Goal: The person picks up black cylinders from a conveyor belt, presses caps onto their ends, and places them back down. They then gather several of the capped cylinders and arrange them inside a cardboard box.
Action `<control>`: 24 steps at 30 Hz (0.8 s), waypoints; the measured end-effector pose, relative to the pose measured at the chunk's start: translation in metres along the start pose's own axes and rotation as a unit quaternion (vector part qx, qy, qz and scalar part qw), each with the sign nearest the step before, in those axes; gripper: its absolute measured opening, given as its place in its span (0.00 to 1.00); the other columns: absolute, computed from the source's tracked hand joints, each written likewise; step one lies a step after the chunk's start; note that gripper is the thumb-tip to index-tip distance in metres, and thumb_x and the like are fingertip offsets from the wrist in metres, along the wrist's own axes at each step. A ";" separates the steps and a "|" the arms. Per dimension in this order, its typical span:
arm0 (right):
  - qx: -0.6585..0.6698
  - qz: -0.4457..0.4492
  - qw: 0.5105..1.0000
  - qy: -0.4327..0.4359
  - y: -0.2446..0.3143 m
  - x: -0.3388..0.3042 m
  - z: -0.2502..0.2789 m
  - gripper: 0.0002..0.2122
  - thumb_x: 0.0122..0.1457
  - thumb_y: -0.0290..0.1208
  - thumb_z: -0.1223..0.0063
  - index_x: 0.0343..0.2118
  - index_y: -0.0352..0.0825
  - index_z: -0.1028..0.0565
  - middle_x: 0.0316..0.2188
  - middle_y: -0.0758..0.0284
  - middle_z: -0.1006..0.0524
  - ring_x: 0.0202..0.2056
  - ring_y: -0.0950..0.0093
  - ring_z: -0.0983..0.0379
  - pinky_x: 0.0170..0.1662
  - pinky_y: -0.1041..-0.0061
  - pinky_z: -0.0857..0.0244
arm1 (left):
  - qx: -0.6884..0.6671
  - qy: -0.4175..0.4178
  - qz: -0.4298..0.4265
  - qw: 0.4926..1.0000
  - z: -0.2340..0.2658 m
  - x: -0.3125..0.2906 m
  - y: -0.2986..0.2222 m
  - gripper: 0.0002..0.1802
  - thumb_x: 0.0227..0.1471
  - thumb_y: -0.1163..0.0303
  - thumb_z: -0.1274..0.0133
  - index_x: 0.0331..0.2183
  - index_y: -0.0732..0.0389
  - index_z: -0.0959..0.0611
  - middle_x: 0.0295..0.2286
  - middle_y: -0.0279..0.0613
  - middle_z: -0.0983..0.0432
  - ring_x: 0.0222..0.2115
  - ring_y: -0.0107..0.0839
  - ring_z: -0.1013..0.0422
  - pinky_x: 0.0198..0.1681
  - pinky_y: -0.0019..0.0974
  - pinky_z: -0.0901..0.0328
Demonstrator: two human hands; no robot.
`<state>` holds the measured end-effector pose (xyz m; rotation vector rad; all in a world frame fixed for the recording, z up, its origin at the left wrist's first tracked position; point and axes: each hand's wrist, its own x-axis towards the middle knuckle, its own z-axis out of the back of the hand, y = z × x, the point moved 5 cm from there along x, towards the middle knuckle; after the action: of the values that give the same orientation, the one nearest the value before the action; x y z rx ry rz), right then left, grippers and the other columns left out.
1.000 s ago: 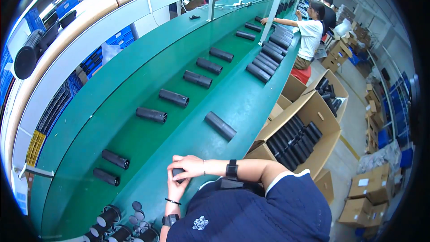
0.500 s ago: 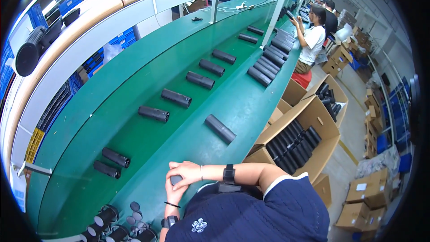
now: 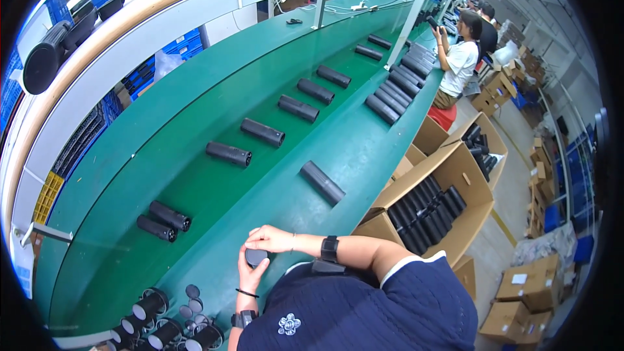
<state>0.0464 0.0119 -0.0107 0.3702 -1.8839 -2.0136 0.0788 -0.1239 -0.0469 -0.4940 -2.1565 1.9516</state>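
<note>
Close to my body, over the near green ledge, I hold a dark cylinder [image 3: 256, 257] with its round grey end facing up. My left hand [image 3: 248, 277] wraps round it from below, the thumb at its right side. Over its far side curl the fingers of my right hand [image 3: 272, 238]. How long the cylinder is cannot be seen. A lone black tube [image 3: 322, 183] lies on the ledge beyond my right hand. At the lower left stand several black cups with pale ends [image 3: 151, 303], beside small grey discs [image 3: 193, 291].
Several black tubes [image 3: 298, 108] lie spaced along the green belt [image 3: 195, 185]. More tubes [image 3: 392, 94] are lined up farther along the ledge. Cardboard boxes of tubes [image 3: 480, 205] stand to my right. A co-worker in a white shirt [image 3: 463, 62] handles a dark object at the far right.
My right hand has shifted to the cylinder's far side, uncovering more of its grey end. The view has shifted slightly; the belt's tubes keep their arrangement.
</note>
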 end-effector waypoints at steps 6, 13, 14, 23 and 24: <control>-0.048 0.062 0.996 0.033 0.015 -0.001 -0.002 0.13 0.59 0.37 0.50 0.40 0.35 0.22 0.28 0.65 0.25 0.28 0.74 0.30 0.34 0.74 0.34 | -0.035 0.038 0.036 0.998 0.001 -0.001 -0.004 0.41 0.38 0.66 0.34 0.52 0.65 0.35 0.43 0.42 0.33 0.44 0.31 0.35 0.48 0.33 0.39; 0.090 0.016 0.995 0.033 0.016 -0.013 -0.003 0.14 0.57 0.34 0.46 0.46 0.38 0.25 0.32 0.70 0.29 0.33 0.82 0.32 0.33 0.82 0.37 | -0.092 -0.043 0.040 0.994 -0.003 -0.005 -0.013 0.33 0.39 0.68 0.36 0.47 0.64 0.32 0.42 0.41 0.31 0.42 0.29 0.33 0.45 0.30 0.37; 0.047 0.011 0.998 0.038 0.011 -0.014 -0.001 0.14 0.57 0.35 0.46 0.46 0.38 0.25 0.31 0.70 0.29 0.30 0.83 0.32 0.31 0.82 0.37 | -0.094 -0.030 0.038 0.994 -0.006 -0.005 -0.018 0.32 0.40 0.68 0.37 0.47 0.64 0.32 0.40 0.40 0.31 0.41 0.28 0.33 0.44 0.30 0.37; 0.131 -0.183 0.973 0.051 -0.027 -0.001 0.001 0.13 0.63 0.36 0.55 0.43 0.35 0.24 0.33 0.70 0.26 0.18 0.85 0.36 0.20 0.85 0.42 | -0.046 0.006 0.053 0.998 -0.007 -0.001 -0.013 0.31 0.42 0.67 0.39 0.48 0.64 0.31 0.40 0.38 0.31 0.42 0.28 0.34 0.47 0.32 0.39; 0.163 -0.204 0.964 0.053 -0.033 -0.003 0.002 0.13 0.63 0.35 0.56 0.44 0.35 0.25 0.34 0.69 0.25 0.20 0.84 0.34 0.23 0.85 0.39 | -0.046 0.006 0.054 0.997 -0.009 0.000 -0.013 0.31 0.42 0.67 0.39 0.48 0.64 0.31 0.40 0.38 0.31 0.42 0.28 0.34 0.47 0.32 0.39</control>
<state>0.0454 0.0164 -0.0431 1.0065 -2.2122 -1.8587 0.0807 -0.1169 -0.0328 -0.6474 -2.2644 1.9035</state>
